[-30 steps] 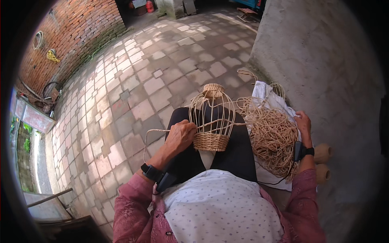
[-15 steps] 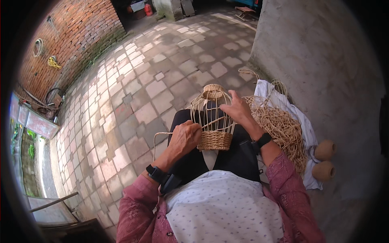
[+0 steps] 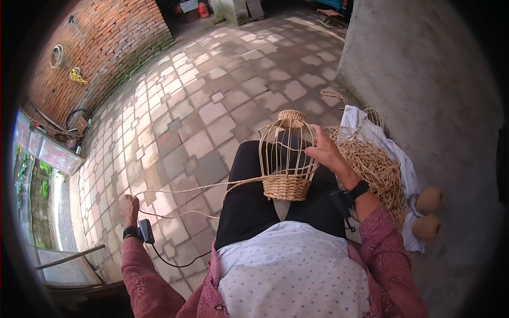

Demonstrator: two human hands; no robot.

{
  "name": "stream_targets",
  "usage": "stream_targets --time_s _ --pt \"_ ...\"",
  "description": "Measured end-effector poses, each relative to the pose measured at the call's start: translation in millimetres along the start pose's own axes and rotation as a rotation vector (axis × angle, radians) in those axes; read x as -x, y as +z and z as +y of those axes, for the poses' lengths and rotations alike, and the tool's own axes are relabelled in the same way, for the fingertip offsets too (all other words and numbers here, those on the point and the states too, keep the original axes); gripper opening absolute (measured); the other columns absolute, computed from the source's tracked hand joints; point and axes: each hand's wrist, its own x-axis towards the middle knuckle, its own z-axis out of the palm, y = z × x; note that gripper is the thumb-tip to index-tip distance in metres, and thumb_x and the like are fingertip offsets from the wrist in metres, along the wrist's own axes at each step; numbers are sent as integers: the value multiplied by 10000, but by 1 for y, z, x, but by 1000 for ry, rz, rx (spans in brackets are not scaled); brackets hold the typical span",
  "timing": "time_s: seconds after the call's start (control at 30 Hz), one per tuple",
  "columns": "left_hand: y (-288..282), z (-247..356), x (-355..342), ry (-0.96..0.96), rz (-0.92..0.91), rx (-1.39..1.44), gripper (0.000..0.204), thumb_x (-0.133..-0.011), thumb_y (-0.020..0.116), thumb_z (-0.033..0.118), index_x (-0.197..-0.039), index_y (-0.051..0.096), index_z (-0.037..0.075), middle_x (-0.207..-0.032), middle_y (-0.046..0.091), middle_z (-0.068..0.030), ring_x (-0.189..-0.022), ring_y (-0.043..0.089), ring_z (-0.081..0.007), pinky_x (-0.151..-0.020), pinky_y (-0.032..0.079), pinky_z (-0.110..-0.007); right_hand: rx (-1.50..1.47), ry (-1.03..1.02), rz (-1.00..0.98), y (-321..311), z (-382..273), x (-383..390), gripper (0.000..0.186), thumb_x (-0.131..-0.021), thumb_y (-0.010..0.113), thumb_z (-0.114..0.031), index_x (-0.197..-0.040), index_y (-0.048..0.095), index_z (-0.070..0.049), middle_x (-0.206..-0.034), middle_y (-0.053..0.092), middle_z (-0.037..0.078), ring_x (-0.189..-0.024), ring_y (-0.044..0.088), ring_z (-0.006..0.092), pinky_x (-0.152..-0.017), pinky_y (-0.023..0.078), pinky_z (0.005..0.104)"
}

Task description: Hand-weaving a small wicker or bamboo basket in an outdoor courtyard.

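Across lap (image 3: 243,212), one basket (image 3: 287,188); left hand (image 3: 129,206), grip clamped on cord (image 3: 201,187); right hand (image 3: 324,150) touching basket, grip unclear; two pots (image 3: 430,200) right; open paving (image 3: 159,139) past left knee (image 3: 245,159).

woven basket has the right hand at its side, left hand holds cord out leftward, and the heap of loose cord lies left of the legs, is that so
No, not left: the head view shows the heap of loose cord right of the legs. The right hand is at the side of the woven basket, the left hand holding cord out leftward.
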Motion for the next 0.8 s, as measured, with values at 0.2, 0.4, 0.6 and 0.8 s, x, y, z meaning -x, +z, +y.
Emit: stream_targets --time_s 0.2,0.4,0.6,0.8 --pt "-62 228 116 711 -135 844 190 -834 652 130 -1012 698 82 -1047 620 -115 -845 635 -248 -751 507 -335 -5 44 -17 -2 1 5 714 -698 633 -151 -1361 385 -62 -1054 598 206 -965 602 315 -835 483 374" --pt "-101 326 187 1200 -225 844 156 -824 628 161 -920 694 57 -837 629 -123 -752 629 -317 -666 511 -391 -16 41 16 1 6 5 753 -711 627 -154 -1404 347 -59 -1151 585 261 -1061 596 349 -908 472 387" --pt "-89 312 170 1003 18 624 95 -757 622 133 -790 635 45 -753 588 -127 -702 611 -337 -631 496 -425 -92 30 -5 -3 1 7 758 -705 638 -170 -1398 354 -54 -1179 574 267 -1102 581 349 -924 465 392" --pt "-18 146 55 555 184 179 102 -777 567 122 -794 586 24 -838 610 -213 -756 625 -401 -655 506 -488 -105 -9 17 -2 20 2 748 -706 655 -147 -1391 367 -66 -1139 579 225 -1050 590 311 -886 477 379"
